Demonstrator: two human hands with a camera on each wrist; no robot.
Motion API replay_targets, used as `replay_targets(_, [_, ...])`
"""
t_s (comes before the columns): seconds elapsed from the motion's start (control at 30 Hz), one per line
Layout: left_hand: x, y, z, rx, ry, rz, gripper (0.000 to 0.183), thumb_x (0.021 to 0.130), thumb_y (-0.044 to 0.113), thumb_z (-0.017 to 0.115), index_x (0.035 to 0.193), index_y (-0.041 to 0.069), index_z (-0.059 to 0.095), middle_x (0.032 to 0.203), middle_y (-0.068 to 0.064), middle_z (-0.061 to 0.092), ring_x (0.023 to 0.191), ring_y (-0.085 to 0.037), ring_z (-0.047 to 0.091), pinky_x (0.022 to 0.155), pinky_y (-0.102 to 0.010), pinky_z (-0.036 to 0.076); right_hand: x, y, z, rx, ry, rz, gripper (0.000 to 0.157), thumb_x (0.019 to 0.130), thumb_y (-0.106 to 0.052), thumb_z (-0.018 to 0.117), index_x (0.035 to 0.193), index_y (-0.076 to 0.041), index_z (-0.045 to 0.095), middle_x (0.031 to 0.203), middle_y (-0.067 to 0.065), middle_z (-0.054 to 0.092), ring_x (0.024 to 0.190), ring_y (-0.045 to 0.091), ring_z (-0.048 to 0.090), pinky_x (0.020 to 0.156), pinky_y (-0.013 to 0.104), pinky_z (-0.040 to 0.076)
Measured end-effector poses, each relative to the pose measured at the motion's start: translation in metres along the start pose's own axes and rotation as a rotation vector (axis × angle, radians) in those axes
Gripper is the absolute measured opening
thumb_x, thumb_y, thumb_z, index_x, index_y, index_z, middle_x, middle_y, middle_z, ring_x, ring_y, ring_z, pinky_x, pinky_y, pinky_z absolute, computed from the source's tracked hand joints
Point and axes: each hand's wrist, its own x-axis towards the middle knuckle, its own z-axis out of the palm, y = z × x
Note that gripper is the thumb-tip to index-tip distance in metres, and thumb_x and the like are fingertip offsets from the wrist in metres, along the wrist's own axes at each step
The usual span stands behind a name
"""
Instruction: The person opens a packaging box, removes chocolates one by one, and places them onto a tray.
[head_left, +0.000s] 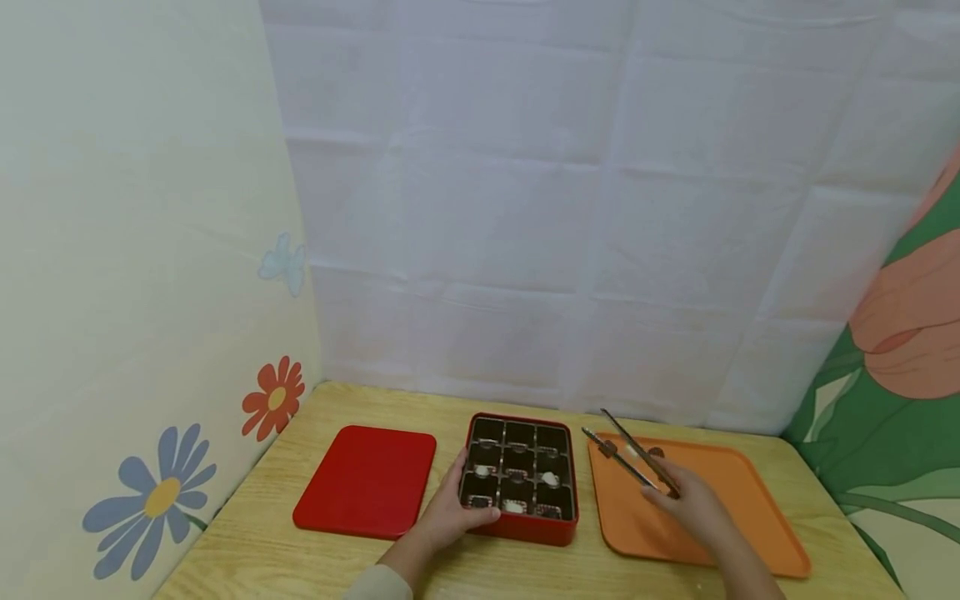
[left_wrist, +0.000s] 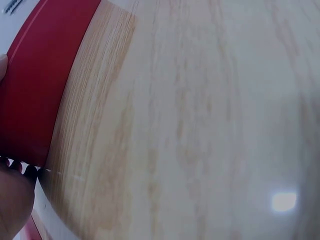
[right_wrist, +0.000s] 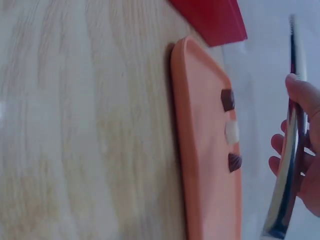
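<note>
My left hand (head_left: 450, 515) grips the near left corner of a red box (head_left: 525, 530), its thumb over the front rim. A dark divider in the box has several compartments; the nearer ones hold white and dark chocolates, such as a white chocolate (head_left: 551, 479). My right hand (head_left: 693, 502) holds metal tongs (head_left: 645, 457), arms apart, above the orange tray (head_left: 637, 529). Along the tray's far side lie a square brown chocolate (right_wrist: 228, 100), a white chocolate (right_wrist: 231, 132) and a ridged brown chocolate (right_wrist: 235, 162). Nothing shows between the tong tips.
A red lid (head_left: 367, 483) lies flat on the wooden table (head_left: 300, 567), left of the box. The box stands between lid and tray. A white cloth (head_left: 525, 250) hangs behind the table, with flower-patterned cloths at both sides.
</note>
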Motion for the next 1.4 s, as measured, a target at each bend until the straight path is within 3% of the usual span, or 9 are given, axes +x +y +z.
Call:
replay_targets(0.17, [0.001, -0.001, -0.001, -0.003, -0.002, -0.005, 0.117, 0.074, 0.029, 0.086, 0.159, 0.016, 0.008, 0.160, -0.027, 0.014, 0.144, -0.052, 0.017, 0.107, -0.071, 0.026, 0.004, -0.027, 0.001, -0.007, -0.036, -0.061, 0.074, 0.085, -0.043, 0.073, 0.144, -0.006, 0.047, 0.131, 0.023, 0.057, 0.101, 0.031, 0.061, 0.076, 0.046, 0.052])
replay_targets(0.4, [0.002, -0.002, 0.001, -0.014, 0.020, 0.012, 0.114, 0.073, 0.028, 0.086, 0.159, 0.014, 0.012, 0.159, -0.027, 0.019, 0.141, -0.049, 0.026, 0.108, -0.068, 0.028, 0.018, -0.059, 0.010, -0.049, -0.063, -0.190, 0.060, 0.085, -0.034, 0.074, 0.139, -0.018, 0.055, 0.136, 0.011, 0.059, 0.115, 0.035, 0.059, 0.088, 0.049, 0.052])
replay_targets(0.6, [0.001, -0.001, 0.003, -0.043, 0.018, 0.017, 0.114, 0.073, 0.024, 0.086, 0.159, 0.015, 0.011, 0.159, -0.027, 0.018, 0.141, -0.049, 0.025, 0.108, -0.068, 0.027, 0.027, -0.084, 0.016, -0.196, -0.093, -0.241, 0.056, 0.086, -0.031, 0.074, 0.137, -0.013, 0.058, 0.138, 0.015, 0.057, 0.118, 0.038, 0.058, 0.092, 0.055, 0.049])
replay_targets(0.87, [0.001, -0.003, 0.003, -0.028, 0.013, 0.019, 0.116, 0.073, 0.026, 0.087, 0.159, 0.015, 0.010, 0.160, -0.027, 0.016, 0.143, -0.050, 0.021, 0.109, -0.068, 0.027, 0.038, -0.111, 0.023, -0.397, -0.076, -0.351, 0.049, 0.085, -0.026, 0.075, 0.130, -0.011, 0.063, 0.129, 0.012, 0.064, 0.116, 0.033, 0.060, 0.096, 0.052, 0.048])
replay_targets(1.2, [0.001, -0.004, 0.003, -0.065, 0.027, 0.053, 0.114, 0.072, 0.020, 0.087, 0.158, 0.013, 0.013, 0.159, -0.027, 0.020, 0.141, -0.047, 0.025, 0.110, -0.066, 0.025, 0.055, -0.141, 0.033, -0.557, -0.154, -0.399, 0.039, 0.085, -0.026, 0.076, 0.120, -0.012, 0.070, 0.117, 0.006, 0.071, 0.105, 0.026, 0.066, 0.090, 0.045, 0.052])
replay_targets(1.4, [0.001, -0.003, 0.003, -0.107, 0.011, 0.040, 0.113, 0.074, 0.020, 0.086, 0.159, 0.013, 0.011, 0.160, -0.026, 0.018, 0.141, -0.045, 0.025, 0.111, -0.066, 0.024, 0.059, -0.163, 0.038, -0.649, -0.166, -0.411, 0.027, 0.083, -0.024, 0.078, 0.107, -0.014, 0.075, 0.103, 0.001, 0.074, 0.089, 0.019, 0.068, 0.078, 0.039, 0.055])
